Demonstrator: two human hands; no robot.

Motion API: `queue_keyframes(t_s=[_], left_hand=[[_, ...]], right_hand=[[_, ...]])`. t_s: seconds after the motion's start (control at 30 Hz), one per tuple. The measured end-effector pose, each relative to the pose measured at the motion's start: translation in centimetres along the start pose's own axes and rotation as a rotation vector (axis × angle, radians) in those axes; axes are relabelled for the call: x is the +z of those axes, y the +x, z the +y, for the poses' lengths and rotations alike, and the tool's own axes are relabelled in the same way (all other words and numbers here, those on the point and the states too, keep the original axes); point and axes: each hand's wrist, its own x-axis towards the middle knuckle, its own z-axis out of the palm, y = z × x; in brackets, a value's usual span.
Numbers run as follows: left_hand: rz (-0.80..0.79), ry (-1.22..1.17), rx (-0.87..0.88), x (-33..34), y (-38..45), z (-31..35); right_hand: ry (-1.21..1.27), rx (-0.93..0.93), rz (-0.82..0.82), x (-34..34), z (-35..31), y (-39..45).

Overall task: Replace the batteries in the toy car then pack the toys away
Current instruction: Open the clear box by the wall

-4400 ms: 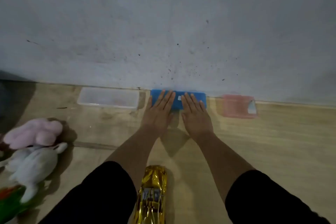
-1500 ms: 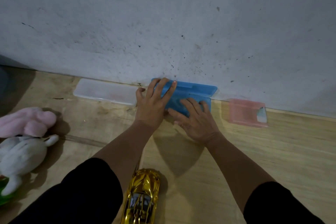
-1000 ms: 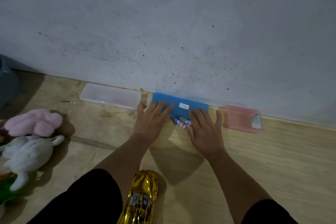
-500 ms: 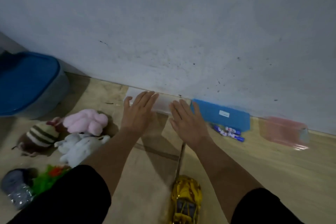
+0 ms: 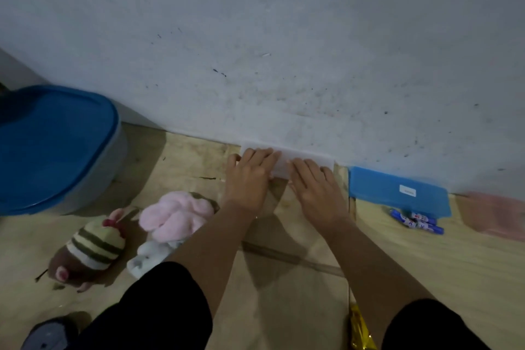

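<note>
**A:** While both hands lie on it, how would you expect that flat, translucent white plastic case [image 5: 301, 160] to handle?

**B:** In the head view it sits on the wooden floor [image 5: 426, 258] tight against the grey wall [image 5: 255, 37], at about twelve o'clock from the person. It looks light, thin-walled and smooth, so I judge it will slide rather than lift if pushed flat. The left hand [image 5: 250, 179] has straight fingers resting on its left end; the right hand [image 5: 315, 190] lies the same way on its right end. Neither curls round anything, so both are released, only touching.

**A:** Where to take hold, then?

**B:** Probably at the near long edge, thumbs under the lid lip, since the far edge is against the wall. Whether a catch is there I cannot tell; the hands cover it.

**A:** And the batteries?

**B:** Two small blue-and-white cylindrical batteries [image 5: 417, 221] lie at two o'clock, just before the flat blue plastic case with a white label [image 5: 397, 193]. Hard, round and likely to roll; pinch them across the middle.

**A:** The car?

**B:** Only a sliver of the shiny gold toy car [image 5: 360, 332] shows at five o'clock, by the right sleeve. Stiff, slick shell; hold it by the sides. The pink plush toy [image 5: 176, 213], the striped plush toy [image 5: 96, 244] and a white plush toy [image 5: 150, 258] at nine o'clock are soft and can be grabbed anywhere. The big tub with the blue lid [image 5: 54, 145] at ten o'clock seems the place for packing.
</note>
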Motion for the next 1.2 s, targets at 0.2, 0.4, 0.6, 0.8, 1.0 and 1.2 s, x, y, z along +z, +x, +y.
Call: queue_keyframes(t_s=[0.2,0.4,0.6,0.8,1.0,1.2], left_hand=[[0.067,-0.031,0.058,0.5,0.1,-0.9],[0.085,-0.019,0.005,0.5,-0.4,-0.4],[0.094,0.037,-0.111,-0.2,-0.7,-0.3],[-0.012,0.028,-0.061,-1.5,0.4,-0.6],[-0.122,0.008,-0.017,-1.9,0.5,-0.8],[-0.12,0.046,0.004,-2.3,0.7,-1.2]], right_hand=[[-0.269,-0.126,0.097,0.3,-0.2,1.9],[-0.198,-0.17,0.112,-0.8,0.9,2.6],[-0.032,0.126,0.07,-4.2,2.4,4.5],[0.036,0.111,-0.03,-3.9,0.2,2.0],[0.394,0.22,-0.297,-2.4,-2.9,2.1],[0.366,0.234,-0.23,-1.5,-3.3,3.0]])
